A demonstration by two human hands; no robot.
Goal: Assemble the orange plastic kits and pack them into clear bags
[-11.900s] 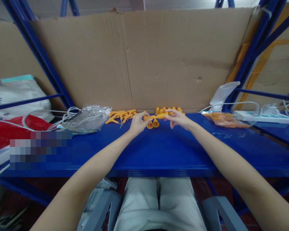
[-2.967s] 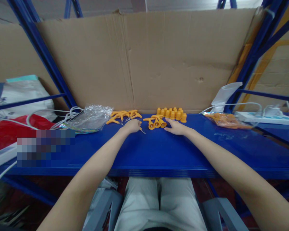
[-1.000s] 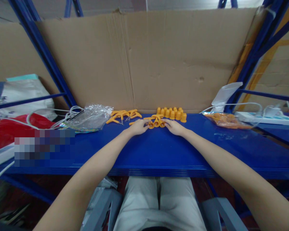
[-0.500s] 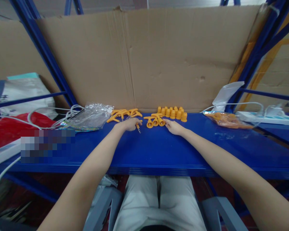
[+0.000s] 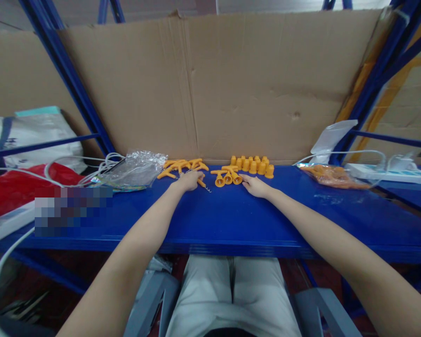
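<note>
My left hand [image 5: 190, 180] is closed around an orange-handled corkscrew [image 5: 201, 183], whose metal spiral points right and toward me. Behind that hand lies a loose pile of orange T-handled corkscrews [image 5: 178, 165], partly hidden by my fingers. Three corkscrews fitted with bell-shaped orange cups [image 5: 228, 178] lie side by side in the middle, cup mouths facing me. My right hand [image 5: 255, 186] rests on the table with its fingertips at the rim of the rightmost cup, thumb and fingers slightly apart. Several separate orange cups [image 5: 252, 165] stand in rows behind it.
A clear plastic bag [image 5: 133, 172] lies left of the pile. To the right are a bag of orange parts [image 5: 331, 175] and a white power strip [image 5: 389, 173]. Cardboard [image 5: 231, 89] walls the back of the blue table [image 5: 228, 220]. White cables and red fabric [image 5: 31, 185] occupy the left.
My left hand has turned the corkscrew, so its spiral swings from pointing toward me to pointing more to the right. My right hand stays beside the rightmost cup.
</note>
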